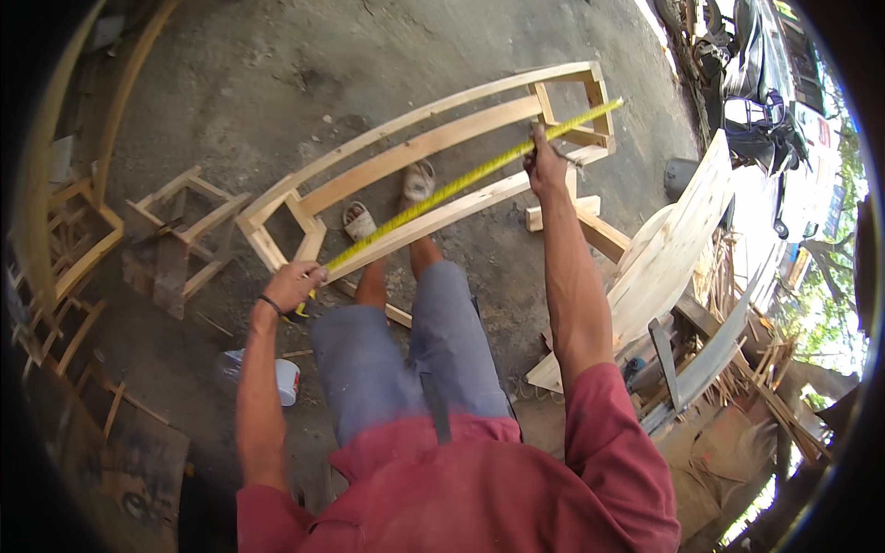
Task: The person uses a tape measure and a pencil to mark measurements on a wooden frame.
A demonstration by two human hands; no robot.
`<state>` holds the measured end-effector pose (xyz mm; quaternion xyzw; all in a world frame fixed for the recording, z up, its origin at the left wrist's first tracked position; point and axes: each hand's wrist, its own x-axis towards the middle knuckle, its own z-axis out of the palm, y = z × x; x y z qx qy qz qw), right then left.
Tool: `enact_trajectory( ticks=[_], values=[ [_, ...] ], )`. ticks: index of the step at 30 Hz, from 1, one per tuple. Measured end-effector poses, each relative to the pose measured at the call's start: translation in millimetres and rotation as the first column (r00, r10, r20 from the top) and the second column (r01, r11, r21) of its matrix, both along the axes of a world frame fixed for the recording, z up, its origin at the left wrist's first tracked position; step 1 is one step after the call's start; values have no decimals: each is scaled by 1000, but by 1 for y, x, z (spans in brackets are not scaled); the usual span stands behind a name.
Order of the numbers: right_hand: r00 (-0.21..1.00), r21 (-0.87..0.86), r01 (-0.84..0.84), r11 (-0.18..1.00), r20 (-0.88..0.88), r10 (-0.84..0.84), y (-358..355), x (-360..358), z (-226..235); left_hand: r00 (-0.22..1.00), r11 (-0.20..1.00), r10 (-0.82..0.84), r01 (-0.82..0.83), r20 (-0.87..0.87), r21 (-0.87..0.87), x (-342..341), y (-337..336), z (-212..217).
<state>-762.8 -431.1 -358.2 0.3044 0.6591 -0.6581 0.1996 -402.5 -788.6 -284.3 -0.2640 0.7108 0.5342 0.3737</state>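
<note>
A yellow tape measure point(442, 191) is drawn out slantwise across a long, pale wooden frame point(419, 146). My left hand point(293, 284) is closed around the tape's case end, by the frame's near left corner; the case is mostly hidden under the fingers. Farther right, my right hand point(546, 166) grips the blade near the frame's right end, and the blade's free tip sticks out past that end. The frame has a curved far rail, a second rail inside it, a straight near rail and short angled end pieces.
Left of the frame stand a small wooden frame point(189, 235) and more wooden frames point(88, 249). A white bucket point(287, 382) sits by my left forearm. Pale boards point(659, 258) lean at the right, near scrap sticks point(765, 378) and a motorcycle point(751, 111). My sandalled feet stand inside the frame.
</note>
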Motion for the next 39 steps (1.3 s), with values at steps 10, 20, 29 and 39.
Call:
enact_trajectory(
  ticks=[10,20,29,39],
  values=[
    [999,-36,37,999,9,-36,-14,-98,-86,1000,1000,15,-15,-14,-13,-78,-39,-112],
    [1000,34,8,999,-23,-7,-33,-99,-101,999,996,24,-22,23,-81,-90,-61,-134],
    [999,105,-28,994,-38,32,-35,-100,-105,995,991,1,12,96,-134,-103,-63,-139],
    [996,190,-80,979,-25,86,-37,-101,-105,967,958,-91,150,237,-244,-129,-75,-141]
  ],
)
